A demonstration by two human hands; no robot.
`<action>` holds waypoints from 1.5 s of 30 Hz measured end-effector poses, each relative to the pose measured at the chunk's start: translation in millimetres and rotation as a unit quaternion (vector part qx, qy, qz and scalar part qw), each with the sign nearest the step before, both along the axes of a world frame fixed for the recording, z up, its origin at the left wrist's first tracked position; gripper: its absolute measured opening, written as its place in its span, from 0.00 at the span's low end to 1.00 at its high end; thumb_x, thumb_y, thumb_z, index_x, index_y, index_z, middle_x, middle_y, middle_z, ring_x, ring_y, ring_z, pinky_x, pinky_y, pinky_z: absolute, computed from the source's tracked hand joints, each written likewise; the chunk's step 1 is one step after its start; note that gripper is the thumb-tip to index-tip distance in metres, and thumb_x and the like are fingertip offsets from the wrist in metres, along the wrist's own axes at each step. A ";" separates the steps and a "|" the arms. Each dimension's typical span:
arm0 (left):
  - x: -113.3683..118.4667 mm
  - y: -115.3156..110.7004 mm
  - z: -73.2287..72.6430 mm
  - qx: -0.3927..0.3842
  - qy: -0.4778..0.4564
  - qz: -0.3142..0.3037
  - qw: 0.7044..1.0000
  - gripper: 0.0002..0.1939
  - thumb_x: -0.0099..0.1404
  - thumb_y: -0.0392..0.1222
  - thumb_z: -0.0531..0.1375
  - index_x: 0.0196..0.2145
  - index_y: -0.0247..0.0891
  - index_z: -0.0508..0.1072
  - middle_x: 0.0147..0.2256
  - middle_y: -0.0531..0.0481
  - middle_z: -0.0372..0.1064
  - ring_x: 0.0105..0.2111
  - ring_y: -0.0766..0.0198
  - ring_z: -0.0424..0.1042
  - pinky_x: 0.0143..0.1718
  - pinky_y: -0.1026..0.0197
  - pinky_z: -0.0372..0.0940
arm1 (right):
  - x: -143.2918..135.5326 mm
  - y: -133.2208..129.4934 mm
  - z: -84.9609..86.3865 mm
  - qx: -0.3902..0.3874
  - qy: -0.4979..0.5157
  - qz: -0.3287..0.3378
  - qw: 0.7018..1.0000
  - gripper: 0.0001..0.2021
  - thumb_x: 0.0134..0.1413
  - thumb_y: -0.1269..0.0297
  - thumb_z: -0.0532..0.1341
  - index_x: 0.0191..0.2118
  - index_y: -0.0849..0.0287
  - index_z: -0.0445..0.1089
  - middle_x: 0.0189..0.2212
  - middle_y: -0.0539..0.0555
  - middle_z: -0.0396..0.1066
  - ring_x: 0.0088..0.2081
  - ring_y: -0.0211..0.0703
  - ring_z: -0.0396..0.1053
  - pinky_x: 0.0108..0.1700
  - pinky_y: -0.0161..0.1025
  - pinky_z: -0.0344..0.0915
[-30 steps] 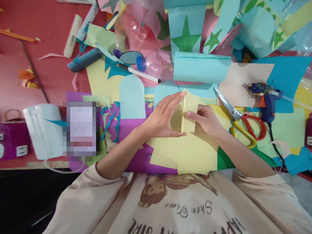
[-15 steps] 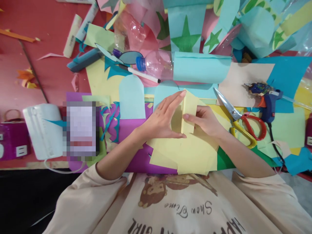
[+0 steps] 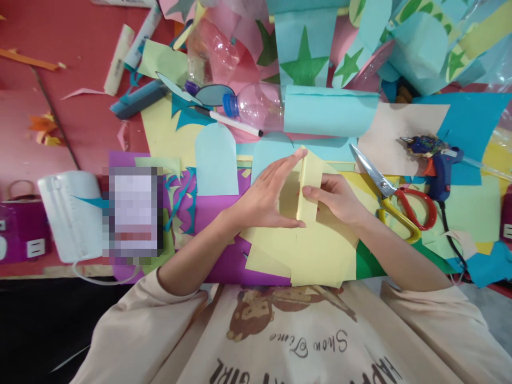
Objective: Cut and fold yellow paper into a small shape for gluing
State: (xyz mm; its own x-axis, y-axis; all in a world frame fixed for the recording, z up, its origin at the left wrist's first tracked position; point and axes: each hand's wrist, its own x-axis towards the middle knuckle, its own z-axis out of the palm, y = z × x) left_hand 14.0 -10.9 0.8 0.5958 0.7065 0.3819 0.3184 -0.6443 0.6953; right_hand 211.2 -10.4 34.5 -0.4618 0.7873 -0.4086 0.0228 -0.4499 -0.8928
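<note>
A folded piece of pale yellow paper stands on edge between my two hands, its crease toward my left hand. My left hand spans it, fingertips at the far end and thumb at the near end. From the other side my right hand pinches it, thumb on the near face and the other fingers partly hidden behind. Beneath both hands lie overlapping pale yellow sheets. To the right rest scissors with one red and one yellow handle, blades apart.
A clear bottle wrapped in light blue paper lies beyond my hands, near a white marker. A blue glue gun with a black cord is at the right. A white power bank and blue cut-outs are to the left.
My right thumb has shifted very slightly to the right along the folded yellow paper. My left hand keeps its place at both ends, and the surrounding things are unmoved.
</note>
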 end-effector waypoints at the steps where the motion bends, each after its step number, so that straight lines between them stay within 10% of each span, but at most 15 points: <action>1: 0.0 0.1 0.0 -0.003 -0.002 -0.001 1.000 0.58 0.57 0.67 0.60 0.69 0.42 0.30 0.67 0.31 0.46 0.66 0.43 0.53 0.63 0.39 0.56 | 0.1 -0.1 0.3 -0.001 0.000 -0.001 1.000 0.16 0.51 0.54 0.65 0.22 0.60 0.65 0.17 0.46 0.64 0.19 0.31 0.60 0.23 0.33 0.54; 24: -1.0 4.4 4.0 0.141 0.061 0.064 0.986 0.53 0.57 0.70 0.57 0.68 0.37 0.42 0.60 0.31 0.60 0.60 0.45 0.63 0.58 0.45 0.60 | 0.6 -2.8 3.7 0.080 -0.098 -0.014 0.992 0.23 0.59 0.50 0.59 0.18 0.58 0.59 0.14 0.45 0.59 0.19 0.31 0.57 0.24 0.33 0.53; 31: -1.1 2.6 4.8 0.178 0.140 0.064 0.972 0.51 0.62 0.68 0.53 0.69 0.33 0.40 0.60 0.28 0.60 0.60 0.44 0.63 0.59 0.43 0.57 | -2.7 -5.7 2.1 0.098 -0.105 -0.024 0.989 0.19 0.44 0.51 0.70 0.24 0.60 0.63 0.20 0.45 0.58 0.22 0.31 0.55 0.23 0.33 0.52; 45: 2.1 1.8 3.1 0.121 0.062 0.048 0.990 0.54 0.60 0.68 0.57 0.69 0.36 0.35 0.64 0.28 0.54 0.64 0.44 0.57 0.60 0.44 0.58 | -1.9 -3.0 0.9 0.037 -0.033 0.008 0.999 0.16 0.50 0.52 0.66 0.26 0.61 0.68 0.19 0.46 0.62 0.20 0.31 0.59 0.23 0.32 0.55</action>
